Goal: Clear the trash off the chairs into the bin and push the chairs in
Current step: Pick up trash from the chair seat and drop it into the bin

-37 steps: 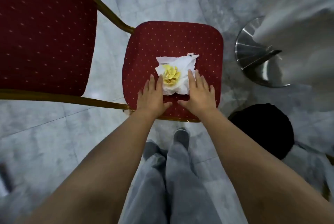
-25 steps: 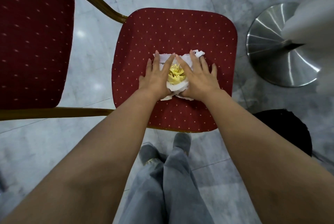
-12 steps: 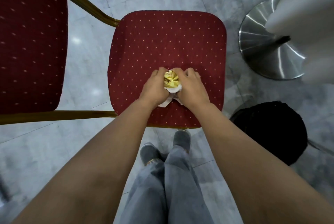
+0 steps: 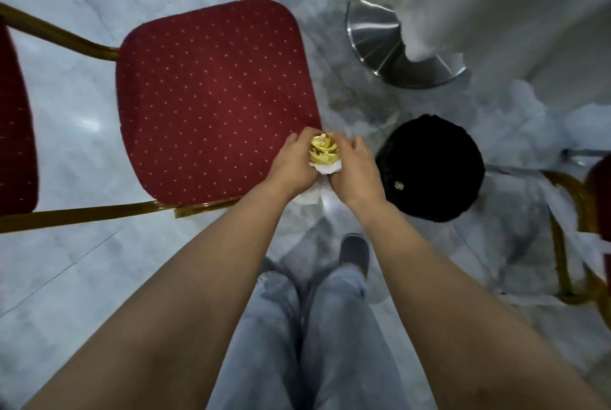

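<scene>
1. Head view, containers: round black bin (image 4: 433, 168) on the marble floor (image 4: 66, 277), to the right of the red chair seat (image 4: 215, 102); dark inside, with one small yellowish scrap (image 4: 399, 185) visible near its left wall, the rest too dark to tell.
2. Trash bundle (image 4: 324, 153): crumpled yellow wrapper on top, white napkin below, held off the seat, just past its near right corner, between seat and bin.
3. Left hand (image 4: 294, 168): curled around the bundle's left side, fingers closed on it.
4. Right hand (image 4: 355, 171): cupped against the bundle's right side, fingers bent, gripping the napkin; both hands nearly touching underneath.
5. Edges and room: seat now bare; gold frame rail (image 4: 99, 211) along its near edge. Open floor between seat corner and bin rim. Steel table base (image 4: 380, 46) far right, under a white cloth (image 4: 496, 13). Another chair's gold leg (image 4: 562, 244) at the right edge, well apart from the bin.
6. Orientation: bundle roughly upright, yellow end up, white tail hanging down toward the floor; long axis near vertical.
</scene>
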